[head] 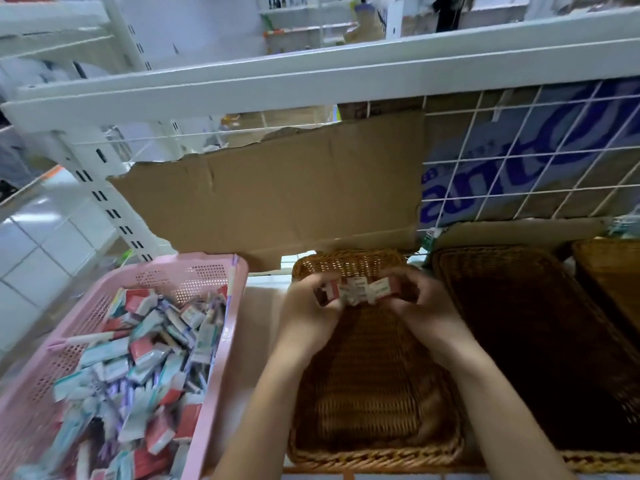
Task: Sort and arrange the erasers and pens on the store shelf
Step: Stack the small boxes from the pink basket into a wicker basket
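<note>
While both hands meet over the far end of the light wicker basket [374,459], they hold between them a small bunch of red-and-white eraser packs [356,289]. The left hand [311,306] grips the left end of the bunch with curled fingers, and the right hand [426,303] grips the right end in the same way. The packs are above the floor of the basket, close to its back wall; whether they touch the wicker I cannot tell (the picture is a little blurred at this place). Both forearms come up from the bottom edge and cross the front rim of this basket.

Just beside it on the left stands a pink plastic basket [194,271] with perforated walls. It is filled with a mixed heap of eraser packs [138,358] in red, white and pale green, and one pink-and-white pen [90,339] lies across the heap near the left wall. On the right side, close against the light basket, stands a darker wicker basket [588,462], and further right only the corner of a third wicker basket [609,271] is visible.

Behind the baskets a torn sheet of cardboard [277,195] stands against a white wire grid [468,130]. Behind the grid is a carton with blue print [554,150]. A white shelf board [311,74] runs above all of this.
</note>
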{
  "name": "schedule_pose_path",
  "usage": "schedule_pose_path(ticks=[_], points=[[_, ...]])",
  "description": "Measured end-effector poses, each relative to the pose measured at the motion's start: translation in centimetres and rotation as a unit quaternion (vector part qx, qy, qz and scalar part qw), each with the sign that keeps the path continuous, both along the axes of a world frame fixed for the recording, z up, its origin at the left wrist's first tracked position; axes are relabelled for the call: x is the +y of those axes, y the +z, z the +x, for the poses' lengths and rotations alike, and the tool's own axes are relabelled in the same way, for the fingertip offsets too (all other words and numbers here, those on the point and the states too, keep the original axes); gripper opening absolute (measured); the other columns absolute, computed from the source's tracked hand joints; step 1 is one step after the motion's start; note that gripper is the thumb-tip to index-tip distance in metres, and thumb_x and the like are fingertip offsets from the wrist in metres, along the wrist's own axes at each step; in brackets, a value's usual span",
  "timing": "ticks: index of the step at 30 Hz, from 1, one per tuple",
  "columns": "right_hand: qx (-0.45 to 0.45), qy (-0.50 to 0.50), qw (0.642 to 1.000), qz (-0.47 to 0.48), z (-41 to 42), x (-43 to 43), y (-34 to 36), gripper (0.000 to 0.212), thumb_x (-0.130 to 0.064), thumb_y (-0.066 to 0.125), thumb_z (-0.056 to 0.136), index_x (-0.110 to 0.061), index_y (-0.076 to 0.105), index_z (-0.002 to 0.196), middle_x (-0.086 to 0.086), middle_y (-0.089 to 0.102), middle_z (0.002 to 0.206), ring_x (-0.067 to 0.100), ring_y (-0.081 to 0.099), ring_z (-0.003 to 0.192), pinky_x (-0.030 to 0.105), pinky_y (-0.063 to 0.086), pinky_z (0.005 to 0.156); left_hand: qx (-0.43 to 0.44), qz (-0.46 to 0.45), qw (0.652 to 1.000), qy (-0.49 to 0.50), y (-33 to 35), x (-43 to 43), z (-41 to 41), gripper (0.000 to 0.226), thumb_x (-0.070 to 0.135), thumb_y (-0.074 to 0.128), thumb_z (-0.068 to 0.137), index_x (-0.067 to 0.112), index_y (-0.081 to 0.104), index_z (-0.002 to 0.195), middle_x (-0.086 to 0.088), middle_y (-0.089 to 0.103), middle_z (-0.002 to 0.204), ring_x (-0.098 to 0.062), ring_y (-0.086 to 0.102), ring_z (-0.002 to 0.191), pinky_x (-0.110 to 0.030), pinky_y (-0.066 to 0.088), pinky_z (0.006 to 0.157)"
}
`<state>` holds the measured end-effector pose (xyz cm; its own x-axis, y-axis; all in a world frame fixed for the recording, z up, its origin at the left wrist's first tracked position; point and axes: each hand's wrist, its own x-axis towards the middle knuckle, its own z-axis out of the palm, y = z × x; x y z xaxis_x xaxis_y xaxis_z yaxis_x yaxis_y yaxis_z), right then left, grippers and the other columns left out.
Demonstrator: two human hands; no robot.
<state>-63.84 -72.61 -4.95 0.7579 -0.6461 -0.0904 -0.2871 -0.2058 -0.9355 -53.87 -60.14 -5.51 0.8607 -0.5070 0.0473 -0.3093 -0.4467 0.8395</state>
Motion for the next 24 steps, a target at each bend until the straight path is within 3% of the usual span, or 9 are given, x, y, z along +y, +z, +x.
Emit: schedule_pose_path(ticks=[2, 4, 6, 9, 11, 13, 16, 18, 24], points=[[-0.026, -0.01, 0.996, 0.083, 0.1, -0.1, 0.0, 0.031, -0.005, 0.06, 0.088, -0.029, 0.061, 0.108, -0.007, 0.064, 0.105, 0.008, 0.063, 0.095, 0.02, 0.053, 0.074, 0.098, -0.07, 0.993, 0.001, 0.0, -0.3, 0.0, 0.036, 0.003, 0.062, 0.085, 0.027, 0.064, 0.112, 0.012, 0.063, 0.098, 0.004, 0.059, 0.084, -0.004, 0.045, 0.072], [-0.057, -0.016, 0.976, 0.208, 0.3, 0.0, 0.1, 0.031, 0.001, 0.05, 0.092, -0.026, 0.06, 0.105, 0.002, 0.066, 0.106, 0.017, 0.068, 0.093, 0.034, 0.057, 0.079, 0.236, -0.167, 0.957, 0.007, 0.1, -0.7, 0.1, 0.039, -0.005, 0.055, 0.087, 0.019, 0.059, 0.119, -0.001, 0.066, 0.106, -0.009, 0.064, 0.092, -0.019, 0.053, 0.075], [-0.071, -0.015, 0.96, 0.269, 0.5, -0.1, -0.1, 0.031, 0.005, 0.045, 0.093, -0.022, 0.058, 0.103, 0.007, 0.066, 0.105, 0.021, 0.069, 0.09, 0.034, 0.057, 0.078, 0.291, -0.199, 0.935, 0.028, 0.0, -1.0, 0.5, 0.033, -0.008, 0.049, 0.089, 0.01, 0.058, 0.115, -0.008, 0.066, 0.106, -0.013, 0.066, 0.089, -0.021, 0.055, 0.069], [-0.044, -0.004, 0.976, 0.214, 0.8, -0.4, -1.0, 0.028, 0.005, 0.054, 0.089, -0.019, 0.058, 0.103, 0.011, 0.063, 0.109, 0.022, 0.067, 0.093, 0.032, 0.057, 0.076, 0.303, -0.188, 0.934, 0.035, -0.4, -1.3, 0.8, 0.026, -0.005, 0.045, 0.089, 0.001, 0.063, 0.108, -0.017, 0.069, 0.102, -0.024, 0.068, 0.091, -0.028, 0.057, 0.071], [-0.006, 0.006, 0.991, 0.133, 1.0, -0.5, -1.6, 0.025, 0.0, 0.062, 0.086, -0.023, 0.059, 0.097, 0.01, 0.063, 0.106, 0.025, 0.064, 0.095, 0.04, 0.056, 0.082, 0.323, -0.192, 0.926, 0.037, -0.7, -1.5, 0.9, 0.023, 0.0, 0.048, 0.089, 0.001, 0.065, 0.106, -0.017, 0.07, 0.1, -0.027, 0.068, 0.092, -0.03, 0.057, 0.073], [0.036, 0.022, 0.999, 0.033, 1.3, -0.5, -1.9, 0.024, -0.003, 0.062, 0.085, -0.023, 0.059, 0.099, 0.007, 0.064, 0.104, 0.024, 0.062, 0.096, 0.044, 0.052, 0.089, 0.267, -0.141, 0.953, 0.007, -1.1, -1.4, 0.9, 0.015, 0.006, 0.06, 0.086, 0.007, 0.068, 0.099, -0.006, 0.071, 0.091, -0.018, 0.067, 0.084, -0.02, 0.053, 0.067], [0.118, 0.068, 0.987, -0.088, 1.9, -0.5, -2.5, 0.033, -0.006, 0.056, 0.089, -0.019, 0.056, 0.119, 0.007, 0.06, 0.12, 0.022, 0.057, 0.109, 0.023, 0.041, 0.092, 0.022, 0.066, 0.996, -0.06, -2.1, -1.2, 1.6, 0.02, 0.012, 0.067, 0.079, 0.018, 0.069, 0.098, -0.001, 0.068, 0.098, -0.016, 0.062, 0.093, -0.022, 0.049, 0.078], [0.155, 0.092, 0.974, -0.137, 2.2, -0.5, -2.5, 0.037, -0.01, 0.055, 0.09, -0.015, 0.053, 0.126, 0.006, 0.055, 0.128, 0.021, 0.052, 0.118, 0.017, 0.034, 0.09, -0.081, 0.155, 0.98, -0.098, -2.2, -1.2, 1.9, 0.023, 0.012, 0.066, 0.078, 0.016, 0.067, 0.101, -0.004, 0.063, 0.109, -0.02, 0.057, 0.102, -0.022, 0.043, 0.082], [0.222, 0.099, 0.944, -0.225, 3.3, 0.2, -3.8, 0.042, -0.021, 0.049, 0.093, -0.021, 0.044, 0.135, 0.009, 0.051, 0.133, 0.027, 0.05, 0.122, 0.03, 0.036, 0.103, -0.151, 0.225, 0.95, -0.152, -2.9, -1.0, 1.4, 0.042, 0.011, 0.063, 0.08, 0.013, 0.055, 0.121, -0.006, 0.058, 0.123, -0.026, 0.053, 0.114, -0.029, 0.04, 0.091]])
